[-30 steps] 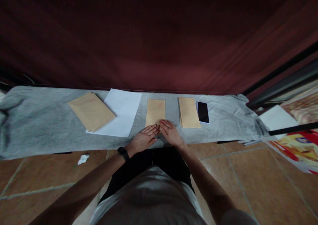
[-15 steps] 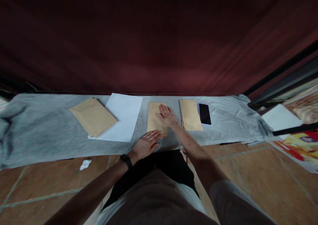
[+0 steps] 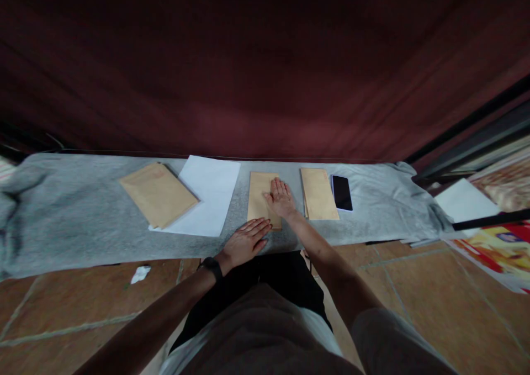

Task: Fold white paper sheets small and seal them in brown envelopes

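A brown paper envelope [image 3: 257, 195] lies flat on the grey cloth in front of me. My right hand [image 3: 281, 198] rests on its right side, palm down, fingers stretched out. At the envelope's near edge lies my left hand [image 3: 247, 241], flat, its fingertips over the lower left corner. To the right is a small stack of brown envelopes [image 3: 321, 195], with a dark-screened phone [image 3: 342, 193] beside it. Farther left, more brown envelopes [image 3: 159, 195] are piled partly over white paper sheets [image 3: 213, 190].
The grey cloth [image 3: 74, 209] covers a long, narrow surface against a dark red backdrop [image 3: 265, 88]. A crumpled white scrap [image 3: 141, 274] lies on the tiled floor [image 3: 83, 303]. At the right stand a dark frame and a colourful printed box or sheet [image 3: 501, 248].
My right hand has slid slightly to the right and nearer to me on the envelope. My left hand has barely moved. The whole view has shifted a little.
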Action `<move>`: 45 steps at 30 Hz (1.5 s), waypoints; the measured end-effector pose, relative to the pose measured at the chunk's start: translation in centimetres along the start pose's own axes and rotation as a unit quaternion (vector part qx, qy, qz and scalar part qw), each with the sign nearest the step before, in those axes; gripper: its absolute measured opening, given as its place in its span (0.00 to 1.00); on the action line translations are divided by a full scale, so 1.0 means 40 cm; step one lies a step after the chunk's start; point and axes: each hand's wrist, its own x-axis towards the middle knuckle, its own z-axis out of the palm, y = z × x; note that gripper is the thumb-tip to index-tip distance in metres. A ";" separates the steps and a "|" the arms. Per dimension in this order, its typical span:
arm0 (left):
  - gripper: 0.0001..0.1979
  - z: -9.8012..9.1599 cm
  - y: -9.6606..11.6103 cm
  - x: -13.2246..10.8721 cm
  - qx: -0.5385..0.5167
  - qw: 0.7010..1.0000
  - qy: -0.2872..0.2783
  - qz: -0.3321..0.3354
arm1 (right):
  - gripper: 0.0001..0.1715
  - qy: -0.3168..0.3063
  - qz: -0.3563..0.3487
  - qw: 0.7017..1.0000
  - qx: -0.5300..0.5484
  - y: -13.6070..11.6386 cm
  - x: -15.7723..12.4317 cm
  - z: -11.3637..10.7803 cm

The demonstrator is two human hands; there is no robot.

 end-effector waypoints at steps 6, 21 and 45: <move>0.25 0.000 0.000 0.001 -0.001 1.000 0.008 0.002 | 0.39 -0.044 -0.078 0.996 0.010 0.006 -0.097 -0.019; 0.24 -0.003 -0.002 0.002 -0.001 1.000 0.010 -0.004 | 0.30 -0.092 -0.134 0.986 0.020 -0.073 0.055 -0.026; 0.18 0.038 -0.009 -0.006 -0.026 0.972 0.171 -0.162 | 0.16 0.014 -0.051 0.981 0.188 -0.030 -0.268 -0.089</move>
